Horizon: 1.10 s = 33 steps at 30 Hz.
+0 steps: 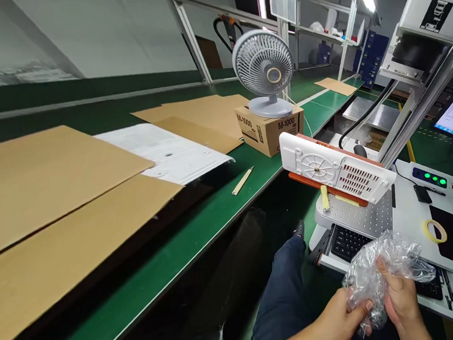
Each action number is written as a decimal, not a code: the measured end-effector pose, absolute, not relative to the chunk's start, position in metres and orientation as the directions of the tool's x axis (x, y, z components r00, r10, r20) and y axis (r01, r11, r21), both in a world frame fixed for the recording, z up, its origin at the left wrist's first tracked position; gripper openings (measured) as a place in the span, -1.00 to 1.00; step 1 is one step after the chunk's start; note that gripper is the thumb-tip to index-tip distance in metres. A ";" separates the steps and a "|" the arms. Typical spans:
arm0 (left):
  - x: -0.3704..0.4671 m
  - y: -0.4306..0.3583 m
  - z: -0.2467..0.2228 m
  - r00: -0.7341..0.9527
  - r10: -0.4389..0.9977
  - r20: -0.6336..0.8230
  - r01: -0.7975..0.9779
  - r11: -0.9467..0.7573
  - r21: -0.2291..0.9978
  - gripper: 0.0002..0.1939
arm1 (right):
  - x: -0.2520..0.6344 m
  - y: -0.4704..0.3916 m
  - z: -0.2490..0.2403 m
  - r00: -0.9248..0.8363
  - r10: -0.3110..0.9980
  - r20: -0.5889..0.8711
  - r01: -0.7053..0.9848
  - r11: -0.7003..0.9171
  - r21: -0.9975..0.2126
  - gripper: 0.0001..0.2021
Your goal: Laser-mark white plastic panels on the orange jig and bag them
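Note:
A crumpled bundle of clear plastic film (377,262) is bunched between my two hands at the lower right. My left hand (344,316) grips its lower left side, the thumb pressed into the folds. On its right side my right hand (400,295) is closed, thumb upward over the film. Behind the bundle lie a black keyboard (346,241) and a perforated metal plate (357,216). Above that plate a white plastic panel (329,169) with round and slotted vents stands tilted against an orange holder (310,179).
Left of me runs a green workbench (210,219) bearing cardboard sheets (45,180), a white sheet (169,151) and a cutter knife (243,180). A grey fan (264,66) stands on a cardboard box (265,135). Yellow tape (434,231) lies on the right desk near a control box (435,178).

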<state>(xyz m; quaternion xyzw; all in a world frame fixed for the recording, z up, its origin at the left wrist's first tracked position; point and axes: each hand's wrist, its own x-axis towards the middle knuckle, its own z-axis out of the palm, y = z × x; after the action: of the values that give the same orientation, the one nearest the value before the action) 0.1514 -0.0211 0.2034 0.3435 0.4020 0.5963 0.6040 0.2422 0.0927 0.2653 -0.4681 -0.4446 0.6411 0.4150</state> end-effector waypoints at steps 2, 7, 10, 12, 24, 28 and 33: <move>0.145 -0.023 0.206 -0.007 0.996 -0.086 -0.421 0.075 0.904 -0.35 | 0.245 0.097 0.266 -0.217 0.950 -0.223 -0.114 -0.251 -0.961 -0.01; 0.129 -0.027 0.216 0.023 0.999 -0.028 -0.285 0.033 0.958 -0.37 | 0.248 0.098 0.265 -0.211 0.954 -0.213 -0.126 -0.242 -0.962 -0.06; 0.130 -0.028 0.213 0.027 0.999 -0.033 -0.283 0.039 0.958 -0.38 | 0.249 0.096 0.262 -0.242 0.939 -0.245 -0.122 -0.280 -0.952 -0.02; 0.133 -0.028 0.208 0.030 0.998 -0.049 -0.323 0.055 0.945 -0.38 | 0.250 0.095 0.260 -0.256 0.931 -0.261 -0.119 -0.298 -0.947 0.02; 0.111 -0.031 0.211 0.010 0.994 -0.107 -0.248 0.107 0.963 -0.44 | 0.253 0.119 0.284 -0.238 0.948 -0.212 -0.132 -0.247 -0.960 -0.13; 0.079 -0.033 0.210 -0.046 0.985 -0.168 -0.275 0.149 0.950 -0.36 | 0.261 0.147 0.297 -0.183 0.975 -0.129 -0.107 -0.150 -0.983 -0.21; -0.008 -0.023 0.212 -0.373 0.924 -0.086 -0.186 0.016 0.982 -0.34 | 0.258 0.181 0.302 -0.185 0.983 0.000 -0.085 -0.016 -0.996 -0.20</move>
<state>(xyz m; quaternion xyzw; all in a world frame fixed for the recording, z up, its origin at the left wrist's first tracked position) -0.0077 -0.0231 0.2122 0.3336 0.5531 0.6169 0.4497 0.2583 0.1810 0.3020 -0.4313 -0.5201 0.5676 0.4704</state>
